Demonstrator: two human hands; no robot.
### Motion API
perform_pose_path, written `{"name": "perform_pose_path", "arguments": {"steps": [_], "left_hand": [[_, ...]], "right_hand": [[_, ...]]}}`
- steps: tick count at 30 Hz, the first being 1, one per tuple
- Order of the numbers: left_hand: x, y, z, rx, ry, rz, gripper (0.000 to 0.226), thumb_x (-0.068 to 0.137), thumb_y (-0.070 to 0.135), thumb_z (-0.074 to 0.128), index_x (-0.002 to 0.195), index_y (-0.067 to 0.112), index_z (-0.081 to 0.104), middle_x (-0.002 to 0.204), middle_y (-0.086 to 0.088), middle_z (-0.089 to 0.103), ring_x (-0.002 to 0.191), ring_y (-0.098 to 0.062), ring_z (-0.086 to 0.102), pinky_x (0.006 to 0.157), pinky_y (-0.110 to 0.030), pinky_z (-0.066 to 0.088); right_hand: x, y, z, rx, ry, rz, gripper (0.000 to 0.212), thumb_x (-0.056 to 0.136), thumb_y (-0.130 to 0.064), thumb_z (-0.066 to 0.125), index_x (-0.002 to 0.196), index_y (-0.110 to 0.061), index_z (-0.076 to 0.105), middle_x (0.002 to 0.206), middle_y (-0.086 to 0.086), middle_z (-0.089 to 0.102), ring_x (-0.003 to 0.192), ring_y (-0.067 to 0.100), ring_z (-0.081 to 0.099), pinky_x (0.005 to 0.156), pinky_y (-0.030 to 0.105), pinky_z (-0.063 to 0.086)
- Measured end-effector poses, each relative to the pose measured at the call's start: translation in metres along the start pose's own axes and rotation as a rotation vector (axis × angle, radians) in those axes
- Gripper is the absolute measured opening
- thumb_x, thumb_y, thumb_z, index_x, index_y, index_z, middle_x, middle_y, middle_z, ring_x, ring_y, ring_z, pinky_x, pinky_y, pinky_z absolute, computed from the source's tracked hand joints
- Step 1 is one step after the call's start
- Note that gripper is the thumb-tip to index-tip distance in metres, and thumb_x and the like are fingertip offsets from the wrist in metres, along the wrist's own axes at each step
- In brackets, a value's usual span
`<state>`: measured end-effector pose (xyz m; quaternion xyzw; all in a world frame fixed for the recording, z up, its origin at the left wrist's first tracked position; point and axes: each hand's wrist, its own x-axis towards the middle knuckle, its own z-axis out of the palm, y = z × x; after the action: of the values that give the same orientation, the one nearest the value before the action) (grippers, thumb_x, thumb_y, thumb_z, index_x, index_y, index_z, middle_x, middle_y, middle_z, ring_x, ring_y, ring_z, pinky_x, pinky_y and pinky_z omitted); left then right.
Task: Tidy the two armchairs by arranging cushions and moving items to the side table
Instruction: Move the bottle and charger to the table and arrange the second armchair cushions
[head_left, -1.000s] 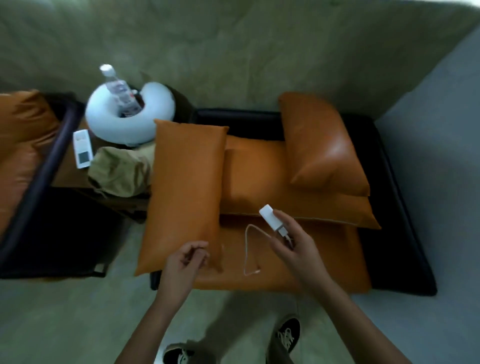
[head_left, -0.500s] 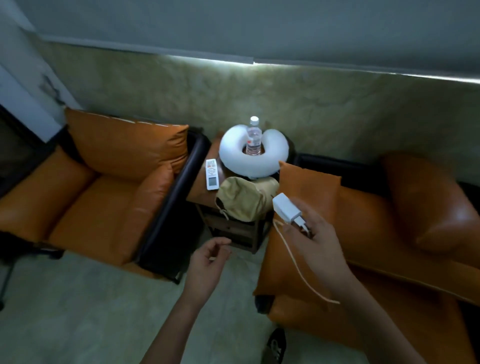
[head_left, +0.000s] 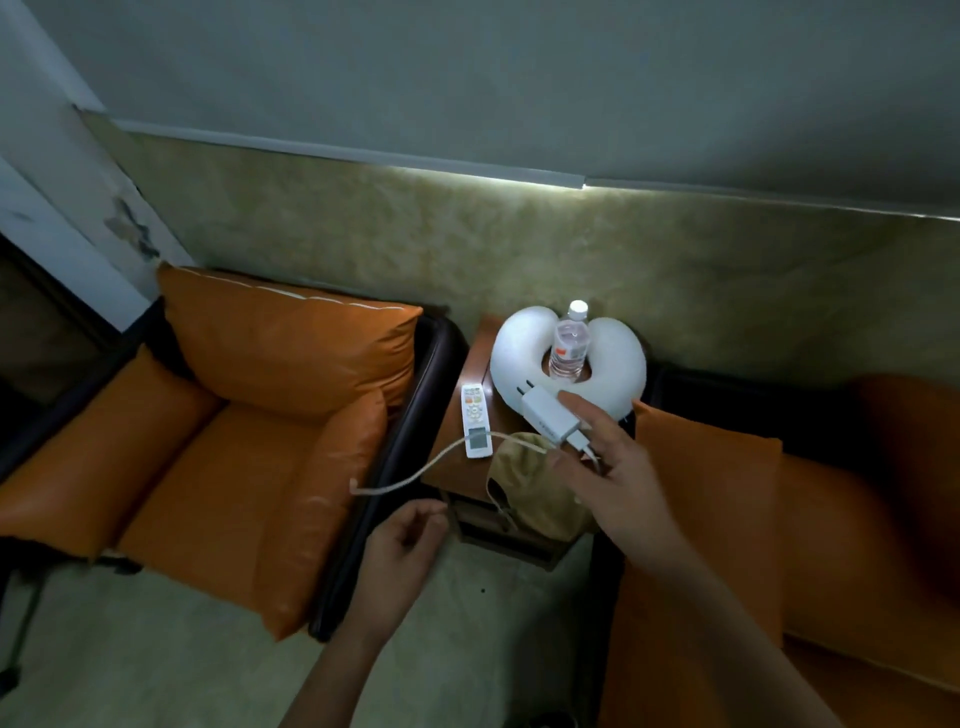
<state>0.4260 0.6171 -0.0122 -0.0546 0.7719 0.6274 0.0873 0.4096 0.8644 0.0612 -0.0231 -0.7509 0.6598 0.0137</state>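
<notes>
My right hand (head_left: 618, 483) holds a white charger (head_left: 548, 415) over the wooden side table (head_left: 478, 353); its pale cable (head_left: 415, 470) swings out to the left. My left hand (head_left: 405, 540) hovers below the cable's free end, fingers loosely curled, holding nothing. On the table lie a white neck pillow (head_left: 613, 374) around a water bottle (head_left: 570, 345), a white remote (head_left: 475, 421) and a tan cap (head_left: 530, 488). The left armchair (head_left: 249, 457) has orange cushions set upright. An orange cushion (head_left: 706, 467) stands on the right armchair (head_left: 857, 519).
The table sits tight between the two chairs' dark armrests (head_left: 415, 415), against the olive lower wall (head_left: 519, 249). A pale carpet floor (head_left: 182, 649) lies in front. A dark frame (head_left: 31, 395) stands at far left.
My view swung left from the right armchair to the side table. My right hand carried the charger over the table, and its cable swung left. My left hand followed underneath.
</notes>
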Motion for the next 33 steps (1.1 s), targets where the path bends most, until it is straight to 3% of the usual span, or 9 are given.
{"name": "perform_pose_path", "arguments": {"steps": [3,8,12,14,16,20,23,27,33], "left_hand": [[0.037,0.003,-0.01,-0.001,-0.011,0.004,0.013,0.098,0.016,0.062,0.101,0.024,0.072,0.094,0.003,0.075,0.087,-0.008,0.07,0.075,-0.019,0.053],[0.091,-0.001,-0.024,0.024,-0.067,0.024,0.012,0.099,0.021,0.062,0.102,0.027,0.071,0.098,0.0,0.075,0.09,-0.013,0.071,0.076,-0.027,0.056],[0.141,-0.006,-0.029,0.08,-0.123,0.033,0.015,0.096,0.02,0.064,0.101,0.033,0.071,0.097,0.007,0.075,0.089,-0.01,0.07,0.078,-0.031,0.057],[0.165,-0.007,-0.029,0.085,-0.19,0.058,0.023,0.096,0.016,0.065,0.099,0.038,0.072,0.099,0.011,0.075,0.091,-0.007,0.07,0.078,-0.025,0.057],[0.19,-0.013,-0.029,0.079,-0.227,0.044,0.021,0.096,0.014,0.065,0.102,0.033,0.072,0.102,0.008,0.075,0.095,-0.007,0.07,0.083,-0.032,0.058],[0.232,-0.044,-0.028,0.17,-0.274,-0.01,0.024,0.095,0.014,0.066,0.118,0.021,0.067,0.117,0.004,0.069,0.111,-0.008,0.064,0.094,-0.046,0.054],[0.25,-0.076,-0.024,0.336,-0.308,-0.004,0.044,0.091,0.017,0.071,0.133,0.014,0.059,0.134,-0.006,0.058,0.123,-0.015,0.054,0.107,-0.037,0.043],[0.266,-0.114,-0.02,0.454,-0.411,-0.068,0.068,0.089,0.02,0.075,0.148,0.009,0.044,0.153,-0.016,0.04,0.141,-0.025,0.038,0.116,-0.033,0.03],[0.266,-0.143,-0.003,0.376,-0.499,-0.036,0.065,0.089,0.014,0.074,0.148,0.012,0.045,0.154,-0.005,0.039,0.141,-0.014,0.038,0.111,-0.011,0.027]], "right_hand": [[0.038,-0.01,0.007,-0.042,0.016,-0.01,0.055,0.094,-0.01,0.069,0.14,-0.036,0.054,0.133,-0.021,0.063,0.123,0.001,0.059,0.095,0.019,0.053],[0.091,-0.024,0.016,-0.128,0.079,-0.015,0.056,0.094,-0.019,0.07,0.14,-0.044,0.051,0.118,-0.046,0.057,0.113,-0.01,0.058,0.084,0.014,0.053],[0.121,-0.015,0.023,-0.206,0.139,-0.005,0.057,0.093,-0.022,0.07,0.137,-0.05,0.047,0.115,-0.039,0.059,0.109,-0.004,0.061,0.08,0.014,0.054],[0.131,0.0,0.028,-0.243,0.186,0.015,0.057,0.093,-0.023,0.07,0.131,-0.058,0.046,0.109,-0.044,0.059,0.104,0.0,0.062,0.078,0.017,0.056],[0.139,0.019,0.036,-0.28,0.227,0.045,0.057,0.092,-0.028,0.07,0.131,-0.061,0.044,0.114,-0.051,0.053,0.107,-0.003,0.061,0.081,0.018,0.057],[0.149,0.069,0.05,-0.306,0.299,0.123,0.058,0.091,-0.034,0.069,0.136,-0.06,0.043,0.131,-0.03,0.054,0.111,-0.001,0.061,0.083,0.013,0.055],[0.15,0.105,0.055,-0.34,0.306,0.144,0.057,0.091,-0.037,0.067,0.136,-0.062,0.042,0.124,-0.039,0.053,0.115,-0.005,0.056,0.086,0.006,0.049],[0.147,0.15,0.057,-0.355,0.257,0.214,0.062,0.091,-0.031,0.069,0.137,-0.063,0.042,0.124,-0.048,0.049,0.114,-0.007,0.058,0.088,0.011,0.052],[0.153,0.196,0.064,-0.36,0.198,0.235,0.056,0.089,-0.044,0.063,0.136,-0.064,0.041,0.129,-0.052,0.045,0.121,-0.018,0.049,0.092,0.004,0.043]]}}
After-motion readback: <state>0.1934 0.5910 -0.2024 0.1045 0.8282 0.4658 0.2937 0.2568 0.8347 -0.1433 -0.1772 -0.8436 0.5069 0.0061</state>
